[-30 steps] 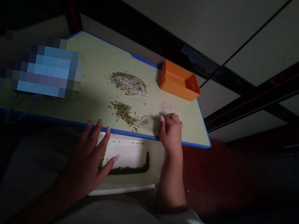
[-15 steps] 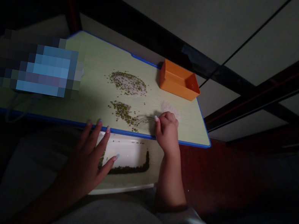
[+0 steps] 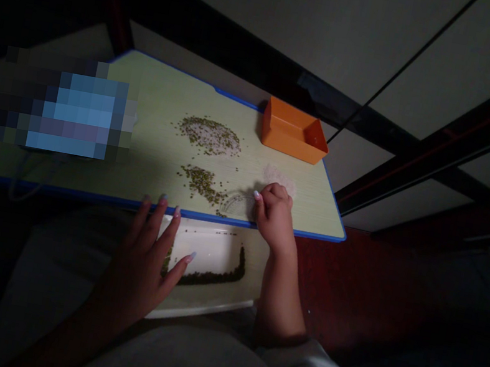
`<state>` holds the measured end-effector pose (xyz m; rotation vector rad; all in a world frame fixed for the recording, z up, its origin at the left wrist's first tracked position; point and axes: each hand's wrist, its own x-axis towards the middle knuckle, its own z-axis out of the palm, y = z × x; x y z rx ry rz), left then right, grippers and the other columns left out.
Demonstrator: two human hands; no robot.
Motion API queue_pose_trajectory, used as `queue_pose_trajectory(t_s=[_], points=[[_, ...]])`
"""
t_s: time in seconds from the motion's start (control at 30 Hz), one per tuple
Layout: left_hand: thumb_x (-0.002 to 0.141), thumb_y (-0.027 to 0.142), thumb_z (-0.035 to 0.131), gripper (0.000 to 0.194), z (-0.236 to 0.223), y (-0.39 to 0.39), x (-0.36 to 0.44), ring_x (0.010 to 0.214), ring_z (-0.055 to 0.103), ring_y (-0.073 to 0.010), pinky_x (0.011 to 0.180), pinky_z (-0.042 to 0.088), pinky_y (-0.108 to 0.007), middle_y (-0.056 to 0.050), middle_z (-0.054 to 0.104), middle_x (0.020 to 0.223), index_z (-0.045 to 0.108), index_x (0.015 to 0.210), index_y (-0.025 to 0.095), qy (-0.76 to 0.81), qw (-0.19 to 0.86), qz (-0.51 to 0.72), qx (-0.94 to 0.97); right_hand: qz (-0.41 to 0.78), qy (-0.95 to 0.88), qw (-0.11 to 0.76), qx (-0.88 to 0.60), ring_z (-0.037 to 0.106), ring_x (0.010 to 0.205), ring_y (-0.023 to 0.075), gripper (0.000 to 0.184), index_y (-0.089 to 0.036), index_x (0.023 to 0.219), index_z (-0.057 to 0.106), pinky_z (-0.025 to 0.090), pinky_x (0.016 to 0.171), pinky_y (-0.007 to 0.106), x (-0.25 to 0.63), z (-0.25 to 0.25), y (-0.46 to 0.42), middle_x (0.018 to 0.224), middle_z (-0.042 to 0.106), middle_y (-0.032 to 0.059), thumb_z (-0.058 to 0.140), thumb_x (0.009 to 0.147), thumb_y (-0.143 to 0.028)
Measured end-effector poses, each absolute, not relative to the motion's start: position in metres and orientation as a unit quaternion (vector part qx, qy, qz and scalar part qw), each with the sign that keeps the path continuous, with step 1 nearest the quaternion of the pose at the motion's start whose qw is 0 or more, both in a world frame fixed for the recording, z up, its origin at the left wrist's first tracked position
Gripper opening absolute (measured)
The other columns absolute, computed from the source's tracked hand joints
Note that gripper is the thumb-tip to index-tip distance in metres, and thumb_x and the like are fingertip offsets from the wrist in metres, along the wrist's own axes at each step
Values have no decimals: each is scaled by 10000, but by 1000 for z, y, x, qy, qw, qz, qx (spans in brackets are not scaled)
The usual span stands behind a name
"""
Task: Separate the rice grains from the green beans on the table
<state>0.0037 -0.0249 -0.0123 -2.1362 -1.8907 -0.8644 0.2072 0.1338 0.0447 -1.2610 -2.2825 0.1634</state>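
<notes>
My right hand (image 3: 274, 214) is closed on the right end of a clear protractor (image 3: 240, 206), which lies near the table's front edge. Just left of the protractor is a loose pile of green mung beans (image 3: 202, 182). Farther back lies a mixed heap of white rice and green beans (image 3: 212, 137). A small patch of white rice (image 3: 280, 179) is spread behind my right hand. My left hand (image 3: 150, 249), fingers spread and holding nothing, rests at the front edge of the table (image 3: 159, 105).
An orange open box (image 3: 292, 144) stands at the table's back right. Below the front edge, a white tray (image 3: 208, 253) has green beans along its sides. A pixelated blue object (image 3: 81, 116) and a looped cable (image 3: 28, 189) are at the left.
The protractor now shows more fully beside my right hand, with fewer beans visible at it. Both hands hold almost the same place, and the heaps look unchanged.
</notes>
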Motion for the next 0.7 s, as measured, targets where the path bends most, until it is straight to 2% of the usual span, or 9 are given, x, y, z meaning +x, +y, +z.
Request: queue_pose_trajectory(t_s=[0.7], points=[[863, 363, 587, 868, -11, -25, 5, 1517, 130, -410, 1150, 333, -615, -189, 181, 1637, 90, 1561, 227, -634, 67, -298, -711, 46, -849, 243, -468, 504, 968, 213, 327, -200, 761, 620, 309, 821, 351, 202, 49, 130, 938, 610, 60, 446, 1006, -329]])
